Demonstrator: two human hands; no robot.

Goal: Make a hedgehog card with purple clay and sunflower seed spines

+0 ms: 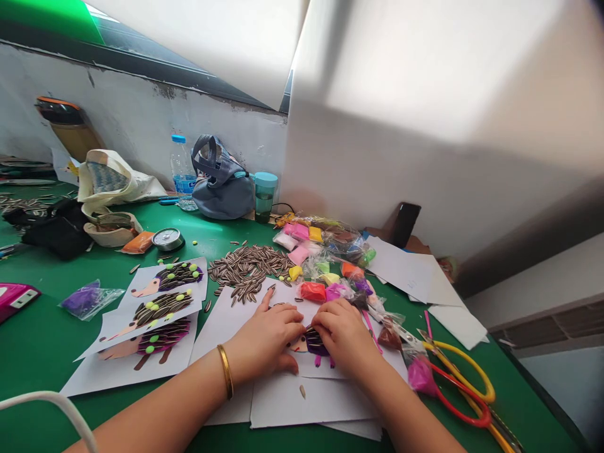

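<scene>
My left hand (271, 333) rests on a white sheet of paper (221, 340), its index finger stretched out and its thumb beside a small clay hedgehog (315, 343). The hedgehog has a pale face, a dark purple body and pink feet. Over its back, my right hand (343, 333) is pinched on what looks like a sunflower seed, mostly hidden by the fingers. Beyond my hands lies a pile of striped sunflower seeds (250, 267). One loose seed (302, 391) sits on the paper near me. Finished-looking seed-covered hedgehogs (165, 308) lie on overlapping sheets at left.
Bagged coloured clay (313, 290) is heaped behind my right hand. Yellow- and red-handled scissors (465, 377) lie at right. Purple clay (87, 299) and a round metal tin (168, 239) are at left. A blue-grey bag (221, 189), water bottle (182, 167) and cup (265, 192) stand by the wall.
</scene>
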